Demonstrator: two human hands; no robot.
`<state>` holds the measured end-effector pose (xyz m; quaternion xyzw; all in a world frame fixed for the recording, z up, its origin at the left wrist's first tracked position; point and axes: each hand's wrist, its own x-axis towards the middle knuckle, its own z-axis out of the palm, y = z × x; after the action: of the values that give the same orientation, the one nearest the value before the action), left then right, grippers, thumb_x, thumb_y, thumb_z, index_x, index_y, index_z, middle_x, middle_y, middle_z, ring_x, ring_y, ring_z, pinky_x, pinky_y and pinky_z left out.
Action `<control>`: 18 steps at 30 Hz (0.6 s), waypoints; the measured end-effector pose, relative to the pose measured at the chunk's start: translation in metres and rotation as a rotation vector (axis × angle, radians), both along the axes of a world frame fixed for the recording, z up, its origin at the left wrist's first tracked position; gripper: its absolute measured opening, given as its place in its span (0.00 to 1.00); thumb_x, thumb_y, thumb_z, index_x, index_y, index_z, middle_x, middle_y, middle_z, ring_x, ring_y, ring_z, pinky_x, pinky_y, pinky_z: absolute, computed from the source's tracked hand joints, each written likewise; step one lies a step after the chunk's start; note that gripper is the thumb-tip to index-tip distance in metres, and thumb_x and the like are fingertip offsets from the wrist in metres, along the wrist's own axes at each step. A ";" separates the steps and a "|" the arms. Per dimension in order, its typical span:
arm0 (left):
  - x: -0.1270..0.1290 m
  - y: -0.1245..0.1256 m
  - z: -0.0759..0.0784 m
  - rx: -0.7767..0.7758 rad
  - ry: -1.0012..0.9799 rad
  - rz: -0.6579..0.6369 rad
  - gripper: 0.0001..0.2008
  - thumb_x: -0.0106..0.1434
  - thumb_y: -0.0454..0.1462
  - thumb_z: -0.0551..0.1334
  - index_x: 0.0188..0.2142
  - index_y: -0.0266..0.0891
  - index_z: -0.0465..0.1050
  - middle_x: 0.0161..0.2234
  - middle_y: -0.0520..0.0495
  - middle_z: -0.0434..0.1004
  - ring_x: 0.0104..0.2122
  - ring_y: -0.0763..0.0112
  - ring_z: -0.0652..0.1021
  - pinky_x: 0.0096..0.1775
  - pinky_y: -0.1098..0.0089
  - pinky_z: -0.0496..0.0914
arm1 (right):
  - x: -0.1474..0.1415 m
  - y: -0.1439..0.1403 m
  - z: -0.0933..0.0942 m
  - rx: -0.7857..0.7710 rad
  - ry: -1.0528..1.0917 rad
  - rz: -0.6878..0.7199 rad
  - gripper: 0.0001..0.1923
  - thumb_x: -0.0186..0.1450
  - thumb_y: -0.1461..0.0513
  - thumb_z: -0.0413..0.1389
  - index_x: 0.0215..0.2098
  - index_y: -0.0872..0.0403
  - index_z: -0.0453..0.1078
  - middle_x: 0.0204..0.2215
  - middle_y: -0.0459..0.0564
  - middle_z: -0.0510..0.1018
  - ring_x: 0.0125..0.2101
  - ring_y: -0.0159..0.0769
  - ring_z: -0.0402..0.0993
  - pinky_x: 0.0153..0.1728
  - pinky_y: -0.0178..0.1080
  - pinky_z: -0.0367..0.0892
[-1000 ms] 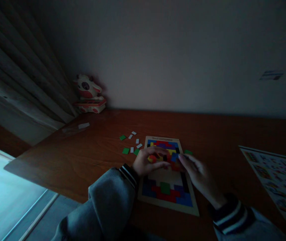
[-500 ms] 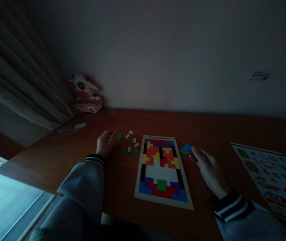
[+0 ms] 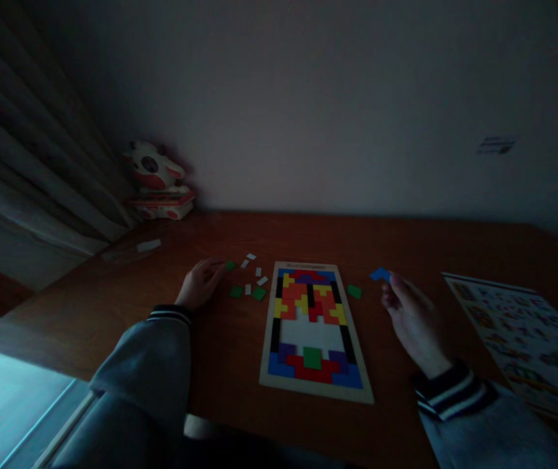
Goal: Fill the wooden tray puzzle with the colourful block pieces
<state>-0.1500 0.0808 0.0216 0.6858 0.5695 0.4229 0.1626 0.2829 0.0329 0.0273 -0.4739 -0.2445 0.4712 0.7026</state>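
Observation:
A blue puzzle piece [image 3: 379, 273], angular in outline, is pinched between the thumb and fingers of my right hand [image 3: 413, 319], above the table right of the board. A green square piece [image 3: 354, 291] lies between that hand and the wooden puzzle board [image 3: 315, 391]. The board holds fitted coloured blocks, with a pale unfilled band [image 3: 311, 334] across its middle. On the other side, my left hand [image 3: 201, 284] rests on the table, fingers stretched out. Its fingertips reach the edge of another green piece [image 3: 231, 266]; whether they press it I cannot tell.
Several small white pieces [image 3: 258, 271] and more green squares [image 3: 258, 293] lie left of the board. A printed picture sheet [image 3: 518, 332] is at the right. A cow-shaped toy [image 3: 159, 182] stands at the back left, near a curtain [image 3: 29, 143].
My right hand has moved slightly right with the blue piece, away from the green square beside the board. My left hand has lowered, its fingertips now at the far green piece.

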 end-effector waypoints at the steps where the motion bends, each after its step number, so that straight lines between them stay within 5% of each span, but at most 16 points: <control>1: 0.002 -0.001 0.001 0.004 0.028 -0.018 0.21 0.63 0.51 0.60 0.48 0.41 0.74 0.51 0.42 0.75 0.49 0.58 0.77 0.52 0.58 0.72 | 0.001 0.000 0.001 0.002 0.021 -0.001 0.16 0.47 0.54 0.72 0.31 0.49 0.79 0.29 0.42 0.78 0.31 0.25 0.70 0.30 0.26 0.68; 11: 0.020 -0.014 0.014 -0.074 0.486 -0.237 0.31 0.61 0.55 0.61 0.60 0.47 0.64 0.63 0.44 0.62 0.62 0.52 0.63 0.62 0.49 0.59 | -0.004 -0.003 0.003 -0.032 -0.054 0.055 0.18 0.49 0.56 0.71 0.37 0.48 0.80 0.38 0.45 0.80 0.34 0.26 0.71 0.32 0.28 0.68; 18: 0.022 -0.012 0.012 -0.059 0.440 -0.307 0.21 0.62 0.51 0.61 0.53 0.50 0.73 0.57 0.49 0.72 0.59 0.57 0.69 0.61 0.53 0.61 | -0.003 -0.004 -0.001 -0.034 -0.174 0.093 0.19 0.51 0.55 0.70 0.41 0.48 0.79 0.41 0.48 0.80 0.36 0.32 0.73 0.32 0.34 0.69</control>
<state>-0.1281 0.0688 0.0338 0.8346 0.4925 0.2173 0.1169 0.2802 0.0286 0.0262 -0.5130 -0.3183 0.4642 0.6480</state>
